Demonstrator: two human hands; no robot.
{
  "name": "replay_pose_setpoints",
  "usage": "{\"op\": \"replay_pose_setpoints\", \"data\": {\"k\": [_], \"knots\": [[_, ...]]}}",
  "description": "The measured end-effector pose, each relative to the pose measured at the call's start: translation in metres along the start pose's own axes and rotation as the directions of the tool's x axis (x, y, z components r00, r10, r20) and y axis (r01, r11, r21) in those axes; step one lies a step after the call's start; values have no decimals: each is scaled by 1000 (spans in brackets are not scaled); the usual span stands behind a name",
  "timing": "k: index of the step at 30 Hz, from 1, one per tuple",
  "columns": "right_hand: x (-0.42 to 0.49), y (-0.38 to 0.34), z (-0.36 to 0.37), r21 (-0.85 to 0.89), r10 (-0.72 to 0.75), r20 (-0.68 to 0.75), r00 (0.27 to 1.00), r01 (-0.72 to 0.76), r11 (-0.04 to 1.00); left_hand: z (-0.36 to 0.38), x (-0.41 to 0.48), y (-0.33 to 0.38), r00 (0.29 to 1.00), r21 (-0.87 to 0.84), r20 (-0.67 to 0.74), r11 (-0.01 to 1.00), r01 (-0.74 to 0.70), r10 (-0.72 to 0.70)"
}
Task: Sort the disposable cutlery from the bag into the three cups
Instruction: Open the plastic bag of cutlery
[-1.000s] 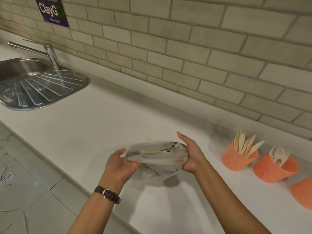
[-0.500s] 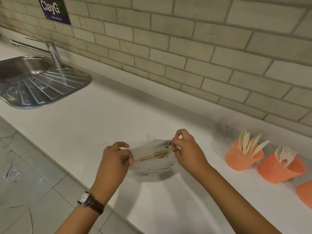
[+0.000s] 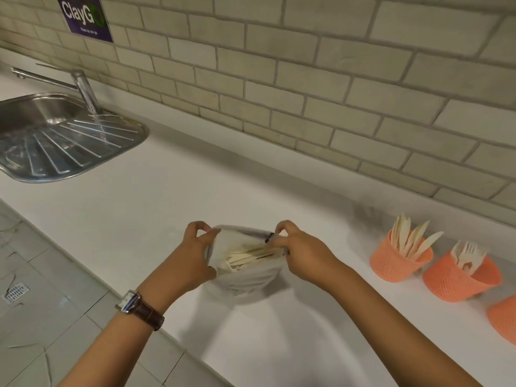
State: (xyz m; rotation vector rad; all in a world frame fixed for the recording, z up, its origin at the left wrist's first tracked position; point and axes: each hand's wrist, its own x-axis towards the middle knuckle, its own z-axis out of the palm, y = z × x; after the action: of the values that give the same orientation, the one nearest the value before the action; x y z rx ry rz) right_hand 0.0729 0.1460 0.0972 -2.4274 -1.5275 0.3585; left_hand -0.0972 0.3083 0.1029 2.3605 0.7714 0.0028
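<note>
A translucent plastic bag rests on the white counter in front of me. My left hand pinches its left rim and my right hand pinches its right rim, holding the mouth apart. Pale wooden cutlery lies inside the opening. At the right stand three orange mesh cups: one with knives, one with forks, and a third cut off by the frame edge, its contents hidden.
A steel sink with drainboard and tap sits at the far left. A brick-tiled wall backs the counter. The counter's front edge runs diagonally, with tiled floor below it.
Both hands shifted from cradling the bag's ends to pinching its rim, and the mouth has been pulled wider, exposing the cutlery inside.
</note>
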Motion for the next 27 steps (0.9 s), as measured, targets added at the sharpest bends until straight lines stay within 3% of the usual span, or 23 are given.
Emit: {"op": "replay_pose_setpoints", "data": {"k": [4, 7, 12, 15, 22, 24, 27], "knots": [[-3, -10, 1, -38, 102, 65, 993, -100, 994, 4, -6, 1, 998, -28, 49, 999, -46, 48], [-9, -15, 5, 61, 114, 62, 992, -118, 991, 0, 3, -4, 994, 41, 81, 996, -81, 77], [-26, -29, -1, 188, 105, 65, 992, -116, 975, -28, 69, -10, 969, 206, 23, 947, -247, 248], [-37, -47, 6, 274, 45, 112, 993, -74, 959, -32, 105, 13, 911, 197, 52, 890, -412, 410], [-42, -72, 31, 502, 60, -61, 996, -22, 864, 6, 123, 73, 751, 105, 192, 747, -656, 632], [-47, -66, 36, 429, 48, -66, 997, -15, 903, 11, 115, 78, 741, 103, 236, 743, -662, 628], [-47, -48, 34, 18, -5, -193, 981, 9, 1000, 6, 100, 77, 786, 88, 165, 785, -614, 596]]}}
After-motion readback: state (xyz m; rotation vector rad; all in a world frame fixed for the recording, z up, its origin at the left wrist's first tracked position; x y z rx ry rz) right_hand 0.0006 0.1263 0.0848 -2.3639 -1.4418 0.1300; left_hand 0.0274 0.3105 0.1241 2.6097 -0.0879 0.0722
